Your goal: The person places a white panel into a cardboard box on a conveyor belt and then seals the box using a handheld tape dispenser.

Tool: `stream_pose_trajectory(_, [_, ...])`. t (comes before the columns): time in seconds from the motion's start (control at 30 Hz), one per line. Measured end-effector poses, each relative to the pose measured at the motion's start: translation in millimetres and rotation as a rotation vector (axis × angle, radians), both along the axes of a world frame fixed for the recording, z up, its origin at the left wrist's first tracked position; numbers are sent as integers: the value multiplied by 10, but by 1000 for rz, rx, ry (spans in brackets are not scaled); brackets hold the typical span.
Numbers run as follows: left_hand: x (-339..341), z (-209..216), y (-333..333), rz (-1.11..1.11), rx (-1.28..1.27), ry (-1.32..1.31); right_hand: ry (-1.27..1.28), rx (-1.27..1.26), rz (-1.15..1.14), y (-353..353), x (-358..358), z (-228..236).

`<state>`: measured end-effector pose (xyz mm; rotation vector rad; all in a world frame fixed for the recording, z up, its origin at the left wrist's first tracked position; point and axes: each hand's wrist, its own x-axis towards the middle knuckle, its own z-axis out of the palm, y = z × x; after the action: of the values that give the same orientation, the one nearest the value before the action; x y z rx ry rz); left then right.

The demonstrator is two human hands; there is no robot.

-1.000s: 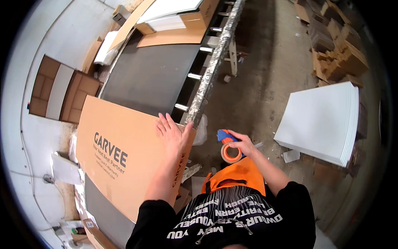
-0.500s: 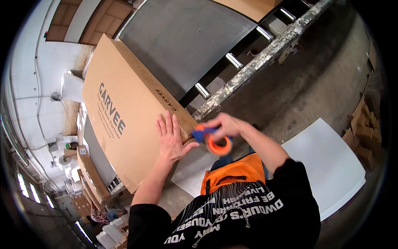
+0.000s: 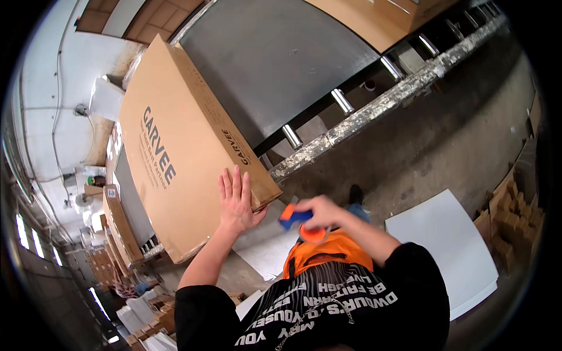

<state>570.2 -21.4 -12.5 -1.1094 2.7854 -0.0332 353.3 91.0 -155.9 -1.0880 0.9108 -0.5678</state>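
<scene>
A large brown cardboard box (image 3: 170, 152) with dark print stands on the conveyor, its near corner toward me. My left hand (image 3: 237, 202) lies flat on the box by that corner, fingers spread. To the right of the corner, my right hand (image 3: 321, 213) is wrapped around a blue and orange tape dispenser (image 3: 297, 217). The dispenser is a little blurred and hangs apart from the box, in front of my orange apron (image 3: 328, 253).
The conveyor has a dark grey flat bed (image 3: 281, 58), metal rollers (image 3: 341, 102) and a worn side rail (image 3: 351, 124). Farther along it lies another cardboard piece (image 3: 369, 23). White sheets (image 3: 448, 251) are stacked at the right, and more cartons (image 3: 120, 225) stand at the left.
My right hand has drawn the tape dispenser down and away from the box corner. My left hand stays pressed on the box. The view has shifted slightly.
</scene>
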Motion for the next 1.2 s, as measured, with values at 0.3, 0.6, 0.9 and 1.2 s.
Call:
stream_pose_trajectory(0.3, [153, -56, 22, -241, 1, 67, -142, 67, 73, -1263, -120, 174])
stream_pose_trajectory(0.6, [220, -51, -19, -281, 86, 140, 526, -695, 577, -388, 1370, 641])
stream_pose_trajectory(0.9, [401, -106, -46, -139, 132, 317, -149, -238, 247, 12, 600, 452])
stream_pose_trajectory(1.2, [849, -299, 131, 57, -177, 940, -570, -199, -761, -403, 1020, 1257])
